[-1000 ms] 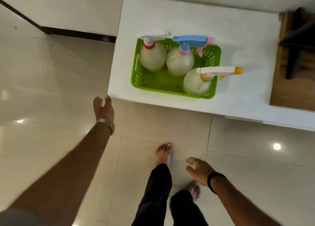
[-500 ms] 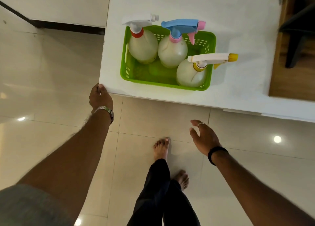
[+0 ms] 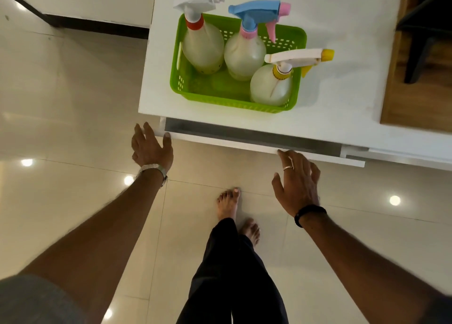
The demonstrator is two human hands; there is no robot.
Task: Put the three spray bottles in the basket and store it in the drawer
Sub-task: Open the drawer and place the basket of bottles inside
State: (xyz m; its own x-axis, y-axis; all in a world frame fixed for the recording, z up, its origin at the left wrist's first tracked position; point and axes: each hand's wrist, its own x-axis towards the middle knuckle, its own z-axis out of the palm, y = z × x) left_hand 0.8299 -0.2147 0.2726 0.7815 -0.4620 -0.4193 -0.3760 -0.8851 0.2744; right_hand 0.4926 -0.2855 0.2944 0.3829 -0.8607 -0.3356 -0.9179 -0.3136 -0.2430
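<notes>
1 head-worn view looks steeply down from above the white cabinet (image 3: pixel 342 42), its front edge nearest.

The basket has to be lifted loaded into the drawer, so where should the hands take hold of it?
Grip the green basket by its two short end walls, one hand from each side. The left end shows a handle slot. All three bottles stand upright inside with spray heads above the rim, so keep it level; a one-sided hold would probably tip it.
</notes>
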